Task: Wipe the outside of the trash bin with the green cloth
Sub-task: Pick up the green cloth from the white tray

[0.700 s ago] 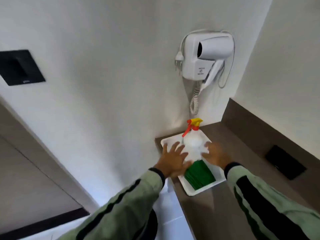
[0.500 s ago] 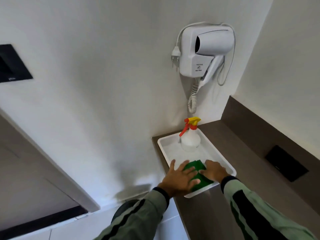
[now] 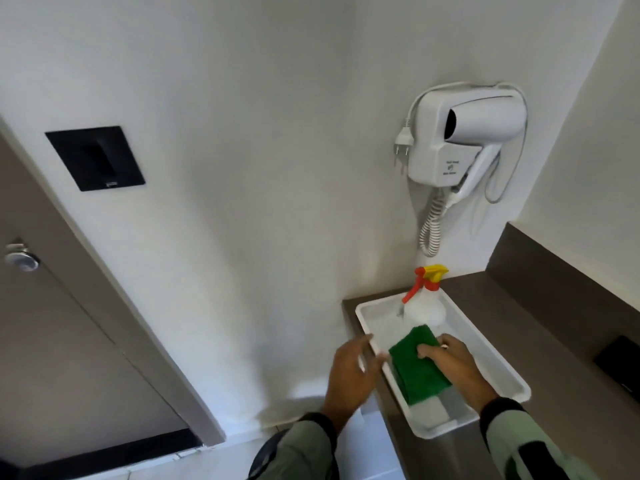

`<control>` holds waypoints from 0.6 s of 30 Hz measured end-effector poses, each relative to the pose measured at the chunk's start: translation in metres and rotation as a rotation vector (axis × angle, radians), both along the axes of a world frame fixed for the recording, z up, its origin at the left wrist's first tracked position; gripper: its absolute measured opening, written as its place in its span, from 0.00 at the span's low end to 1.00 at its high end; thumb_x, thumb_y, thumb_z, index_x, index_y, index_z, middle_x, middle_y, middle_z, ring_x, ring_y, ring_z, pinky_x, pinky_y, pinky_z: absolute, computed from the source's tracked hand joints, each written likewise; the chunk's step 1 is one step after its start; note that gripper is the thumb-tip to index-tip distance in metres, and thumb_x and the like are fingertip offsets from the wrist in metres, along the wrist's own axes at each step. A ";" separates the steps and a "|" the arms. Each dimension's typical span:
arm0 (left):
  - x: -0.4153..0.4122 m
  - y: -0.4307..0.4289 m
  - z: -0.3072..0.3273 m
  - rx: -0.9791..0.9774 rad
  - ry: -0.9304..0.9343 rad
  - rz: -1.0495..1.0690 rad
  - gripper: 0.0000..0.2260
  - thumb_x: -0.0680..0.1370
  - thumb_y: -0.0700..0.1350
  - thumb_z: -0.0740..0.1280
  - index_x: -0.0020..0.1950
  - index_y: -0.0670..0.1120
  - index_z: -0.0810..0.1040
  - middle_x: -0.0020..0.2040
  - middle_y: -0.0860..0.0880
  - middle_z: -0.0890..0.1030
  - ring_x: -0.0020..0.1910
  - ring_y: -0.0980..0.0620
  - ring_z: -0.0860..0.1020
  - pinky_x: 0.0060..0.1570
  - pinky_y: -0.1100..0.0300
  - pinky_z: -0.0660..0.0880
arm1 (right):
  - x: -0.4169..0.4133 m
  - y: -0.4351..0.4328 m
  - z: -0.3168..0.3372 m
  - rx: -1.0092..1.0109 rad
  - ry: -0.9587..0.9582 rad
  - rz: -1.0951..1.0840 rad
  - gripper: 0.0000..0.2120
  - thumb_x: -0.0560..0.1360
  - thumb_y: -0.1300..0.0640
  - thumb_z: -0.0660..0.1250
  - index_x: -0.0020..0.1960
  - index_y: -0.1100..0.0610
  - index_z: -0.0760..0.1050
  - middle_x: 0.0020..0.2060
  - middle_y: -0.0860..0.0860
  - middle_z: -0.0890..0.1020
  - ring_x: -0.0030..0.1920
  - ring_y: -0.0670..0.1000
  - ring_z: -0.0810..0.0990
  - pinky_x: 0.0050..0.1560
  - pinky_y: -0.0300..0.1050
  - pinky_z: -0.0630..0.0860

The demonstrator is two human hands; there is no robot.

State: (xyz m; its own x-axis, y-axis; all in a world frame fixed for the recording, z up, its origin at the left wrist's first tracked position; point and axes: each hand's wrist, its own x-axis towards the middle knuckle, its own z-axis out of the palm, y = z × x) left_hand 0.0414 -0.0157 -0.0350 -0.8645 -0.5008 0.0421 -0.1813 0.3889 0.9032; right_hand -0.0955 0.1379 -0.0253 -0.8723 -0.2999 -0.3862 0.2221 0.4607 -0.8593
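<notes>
A folded green cloth (image 3: 415, 367) is lifted at a tilt over a white tray (image 3: 491, 358) on the brown counter. My right hand (image 3: 453, 368) grips the cloth's right edge, fingers curled over it. My left hand (image 3: 351, 375) hovers at the tray's left rim, fingers apart and holding nothing. A dark rounded shape (image 3: 266, 459) shows below my left sleeve; I cannot tell whether it is the trash bin.
A white spray bottle (image 3: 424, 306) with a red and yellow trigger stands at the tray's far end. A wall-mounted hair dryer (image 3: 464, 140) hangs above it. The brown counter (image 3: 554, 358) runs to the right. A brown door (image 3: 52, 341) and a black wall panel (image 3: 95, 157) are on the left.
My right hand has closed on the green cloth and raised it off the tray. My left hand has slid off the cloth to the tray's left rim. The view has swung left.
</notes>
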 end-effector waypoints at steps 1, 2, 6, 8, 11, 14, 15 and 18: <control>0.007 -0.013 0.010 0.154 0.022 0.086 0.22 0.76 0.58 0.69 0.67 0.50 0.75 0.66 0.48 0.78 0.62 0.53 0.77 0.64 0.56 0.74 | 0.007 -0.011 0.011 -0.099 -0.025 -0.015 0.07 0.67 0.60 0.71 0.44 0.59 0.75 0.44 0.60 0.83 0.45 0.59 0.82 0.41 0.48 0.79; 0.014 -0.027 0.020 0.324 0.027 0.147 0.25 0.74 0.61 0.69 0.66 0.51 0.75 0.65 0.48 0.79 0.59 0.52 0.79 0.61 0.55 0.77 | 0.014 -0.024 0.023 -0.187 -0.049 -0.013 0.07 0.68 0.62 0.71 0.45 0.60 0.76 0.46 0.61 0.83 0.47 0.61 0.82 0.45 0.52 0.80; 0.045 -0.073 0.034 0.911 -0.046 0.042 0.30 0.73 0.69 0.64 0.66 0.49 0.75 0.62 0.40 0.81 0.57 0.42 0.83 0.64 0.44 0.76 | 0.048 -0.077 0.054 -0.428 -0.133 0.068 0.12 0.67 0.64 0.71 0.50 0.62 0.78 0.48 0.62 0.85 0.49 0.63 0.84 0.52 0.59 0.80; 0.061 -0.090 0.031 1.049 0.034 -0.076 0.27 0.77 0.64 0.63 0.67 0.47 0.76 0.64 0.38 0.81 0.63 0.40 0.80 0.68 0.42 0.72 | 0.068 -0.103 0.050 -0.442 -0.162 0.118 0.16 0.64 0.62 0.74 0.52 0.62 0.79 0.47 0.61 0.86 0.48 0.61 0.85 0.48 0.53 0.82; 0.087 -0.103 0.013 1.013 0.103 0.029 0.15 0.78 0.47 0.69 0.62 0.41 0.80 0.62 0.35 0.81 0.62 0.37 0.79 0.64 0.41 0.74 | 0.105 -0.123 0.015 -0.268 -0.145 0.128 0.16 0.66 0.59 0.76 0.51 0.62 0.80 0.46 0.61 0.86 0.44 0.57 0.86 0.40 0.46 0.82; 0.113 -0.102 -0.034 0.806 -0.075 0.250 0.13 0.73 0.39 0.75 0.57 0.40 0.81 0.55 0.35 0.84 0.55 0.35 0.82 0.57 0.41 0.79 | 0.150 -0.130 -0.045 0.019 -0.083 0.111 0.19 0.69 0.54 0.76 0.56 0.58 0.75 0.50 0.59 0.80 0.48 0.56 0.83 0.46 0.47 0.81; 0.123 -0.099 -0.046 0.784 -0.122 0.272 0.15 0.72 0.39 0.76 0.57 0.40 0.80 0.54 0.37 0.85 0.54 0.37 0.83 0.56 0.42 0.80 | 0.165 -0.127 -0.063 0.061 -0.049 0.098 0.19 0.70 0.52 0.75 0.58 0.56 0.74 0.51 0.58 0.79 0.49 0.56 0.81 0.48 0.47 0.80; 0.138 -0.076 -0.097 0.720 -0.257 0.280 0.16 0.74 0.46 0.74 0.60 0.41 0.79 0.53 0.41 0.85 0.53 0.42 0.84 0.58 0.42 0.79 | 0.214 -0.113 -0.121 -0.023 -0.224 0.073 0.17 0.75 0.39 0.64 0.54 0.50 0.79 0.51 0.54 0.84 0.49 0.51 0.83 0.50 0.45 0.80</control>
